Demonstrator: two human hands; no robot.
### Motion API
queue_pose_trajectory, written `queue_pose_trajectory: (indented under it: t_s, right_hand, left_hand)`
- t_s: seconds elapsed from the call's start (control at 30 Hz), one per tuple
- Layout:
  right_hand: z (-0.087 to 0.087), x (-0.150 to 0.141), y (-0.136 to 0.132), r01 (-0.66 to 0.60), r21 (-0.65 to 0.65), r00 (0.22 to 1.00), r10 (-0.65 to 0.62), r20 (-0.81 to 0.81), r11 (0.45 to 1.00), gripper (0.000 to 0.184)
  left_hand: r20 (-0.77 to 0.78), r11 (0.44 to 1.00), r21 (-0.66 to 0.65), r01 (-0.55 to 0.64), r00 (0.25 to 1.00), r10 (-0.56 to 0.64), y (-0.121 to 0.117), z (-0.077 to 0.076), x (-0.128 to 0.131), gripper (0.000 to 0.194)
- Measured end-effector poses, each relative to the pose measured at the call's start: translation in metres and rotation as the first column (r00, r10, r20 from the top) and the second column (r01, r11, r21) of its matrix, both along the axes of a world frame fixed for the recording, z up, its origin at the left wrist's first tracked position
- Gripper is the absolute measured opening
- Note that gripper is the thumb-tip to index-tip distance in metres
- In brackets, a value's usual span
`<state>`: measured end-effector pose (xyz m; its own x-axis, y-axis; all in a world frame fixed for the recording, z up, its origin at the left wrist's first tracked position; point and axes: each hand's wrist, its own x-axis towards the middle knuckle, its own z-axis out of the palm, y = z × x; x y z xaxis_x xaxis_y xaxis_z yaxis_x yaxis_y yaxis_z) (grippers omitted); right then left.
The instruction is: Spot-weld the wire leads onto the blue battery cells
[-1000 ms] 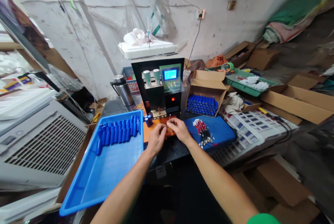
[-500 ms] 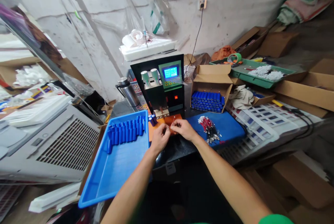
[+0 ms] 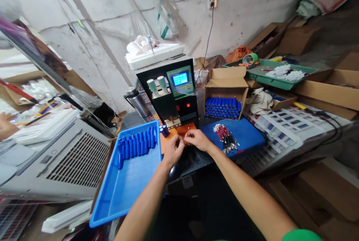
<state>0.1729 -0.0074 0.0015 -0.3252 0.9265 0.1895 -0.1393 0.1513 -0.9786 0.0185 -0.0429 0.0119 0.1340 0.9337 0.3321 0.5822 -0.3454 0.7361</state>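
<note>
Both my hands are close together over the orange work surface (image 3: 167,144), in front of a black machine (image 3: 159,107) with a lit blue screen. My left hand (image 3: 174,150) is closed in a pinch; what lies between its fingertips is too small to make out. Touching or nearly touching it, my right hand (image 3: 198,140) is pinched too, and a thin wire lead (image 3: 188,129) with a pale tip pokes up from its fingers. Blue cylindrical battery cells (image 3: 163,131) stand just behind my left hand, beside the machine's metal electrodes (image 3: 173,122).
A blue tray (image 3: 123,192) with rows of blue cells is at left. On a blue pad (image 3: 249,136) at right lies a bundle of red and black wire leads (image 3: 226,136), with a cardboard box (image 3: 226,83) of cells behind. Another person's hand (image 3: 6,125) shows far left.
The view has shifted slightly. My hands keep their pinched pose close together in front of the machine. Another person's hand has come into view at the far left.
</note>
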Motion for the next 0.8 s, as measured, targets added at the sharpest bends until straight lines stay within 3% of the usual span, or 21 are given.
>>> queue_pose_trajectory:
  t_s: [0.1,0.23,0.4,0.47,0.63,0.8]
  right_hand:
    - [-0.001,0.0,0.0,0.032,-0.049,0.999,-0.034,-0.034,0.998,0.013]
    - [-0.004,0.0,0.0,0.089,-0.101,0.99,-0.099,-0.1,0.991,0.012]
    - [-0.005,-0.002,-0.002,0.12,-0.1,0.986,-0.131,-0.105,0.988,0.013]
    - [-0.004,-0.003,-0.003,0.132,-0.087,0.986,-0.14,-0.092,0.987,0.013]
    - [-0.005,-0.003,-0.002,0.139,-0.081,0.985,-0.147,-0.091,0.987,0.013]
    - [-0.006,-0.003,-0.001,0.135,-0.079,0.985,-0.142,-0.098,0.988,0.013]
  left_hand:
    - [0.055,0.983,0.089,-0.159,0.986,0.155,-0.003,0.006,0.0,0.015]
    - [0.161,0.878,0.119,-0.464,0.881,0.444,-0.002,0.009,-0.006,0.026]
    - [0.15,0.725,0.178,-0.665,0.747,0.648,0.01,0.0,-0.027,0.022]
    - [0.157,0.691,0.182,-0.7,0.714,0.682,0.015,-0.005,-0.034,0.024]
    - [0.062,0.743,0.133,-0.656,0.753,0.655,0.024,-0.01,-0.039,0.027]
    - [0.024,0.752,0.087,-0.654,0.756,0.654,0.025,-0.009,-0.036,0.018]
